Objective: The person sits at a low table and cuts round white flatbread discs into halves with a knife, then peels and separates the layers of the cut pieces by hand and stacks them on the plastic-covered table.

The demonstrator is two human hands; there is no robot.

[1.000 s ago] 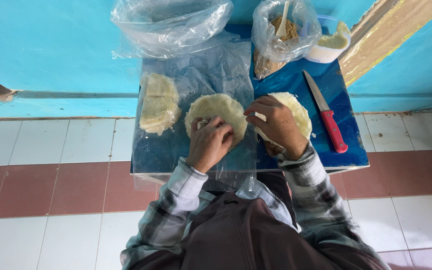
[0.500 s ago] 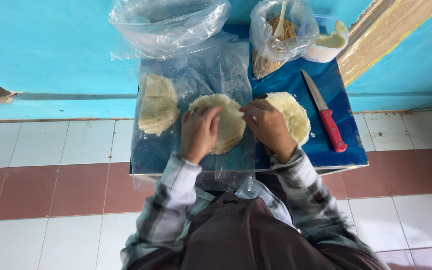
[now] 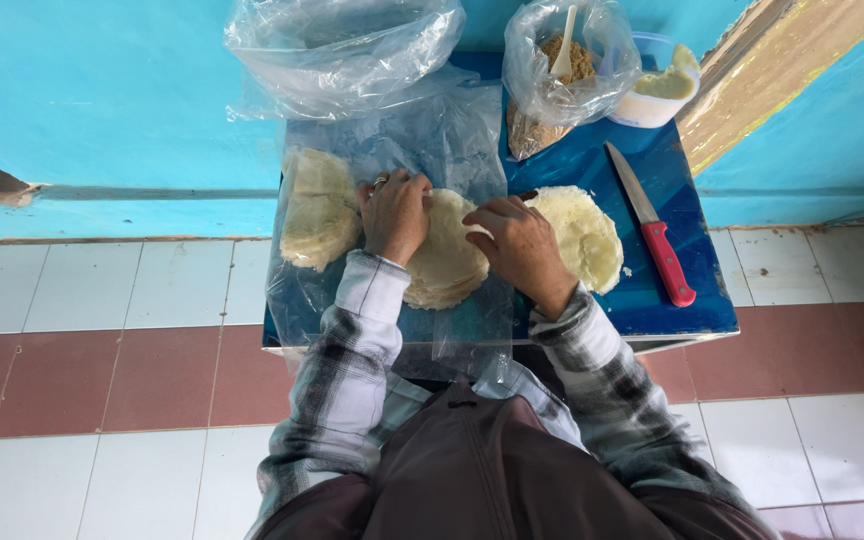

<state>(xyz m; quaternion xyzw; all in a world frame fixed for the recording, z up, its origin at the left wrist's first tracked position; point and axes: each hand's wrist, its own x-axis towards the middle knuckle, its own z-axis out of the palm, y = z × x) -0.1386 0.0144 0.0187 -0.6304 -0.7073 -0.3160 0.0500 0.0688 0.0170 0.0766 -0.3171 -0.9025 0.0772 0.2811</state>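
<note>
My left hand [image 3: 395, 213] presses down on the left part of a pale round flatbread stack [image 3: 447, 262] lying on a clear plastic sheet [image 3: 452, 140]. My right hand [image 3: 517, 243] rests on the stack's right edge, fingers curled against it. Another pale stack [image 3: 317, 208] lies to the left of my left hand. A third round flatbread [image 3: 582, 235] lies to the right of my right hand, directly on the blue table [image 3: 697, 310].
A red-handled knife [image 3: 654, 228] lies on the table's right side. At the back stand a clear plastic bag [image 3: 347, 50], a bag of brown crumbs with a white spoon [image 3: 567, 60] and a small white tub [image 3: 657, 90]. Tiled floor surrounds the table.
Both hands have slid farther away from me across the middle stack, the left hand to its upper left and the right hand to its upper right edge.
</note>
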